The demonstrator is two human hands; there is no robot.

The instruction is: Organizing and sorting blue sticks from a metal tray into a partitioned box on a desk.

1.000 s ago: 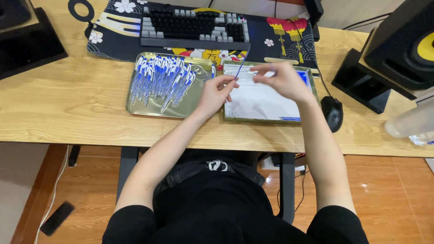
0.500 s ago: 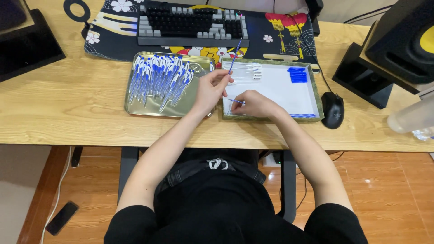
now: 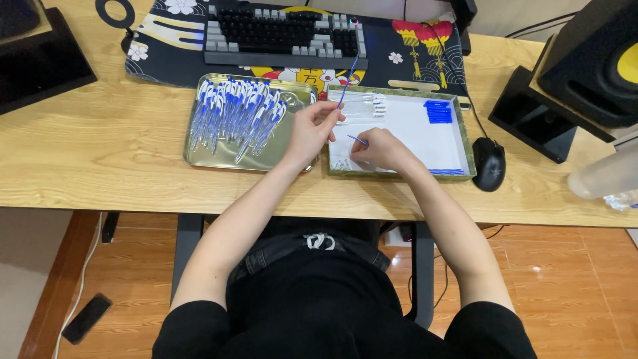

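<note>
Since the earlier frame both hands had barely shifted; the right hand [image 3: 379,147], which a second before had been lifted over the far side of the tray, now lay low at the tray's near left corner, its fingers pinched together on a thin blue refill [image 3: 357,139]; whether the tip touched the tray floor could not be told. Just beside it, the left hand [image 3: 311,130] was raised above the gap between the two trays, thumb and fingers clamped on a slim blue pen part [image 3: 347,85] that slanted up and away toward the keyboard. Under the right hand sat the white-lined tray [image 3: 405,174]; farther in it lay clear pen barrels [image 3: 362,105] and a cluster of blue pieces [image 3: 438,111]. To the left, the metal tray [image 3: 199,159] held a heap of blue-and-white pens [image 3: 234,114]. Right of the trays rested a black mouse [image 3: 490,163]; beyond everything stood the keyboard [image 3: 286,34] on its patterned mat.
</note>
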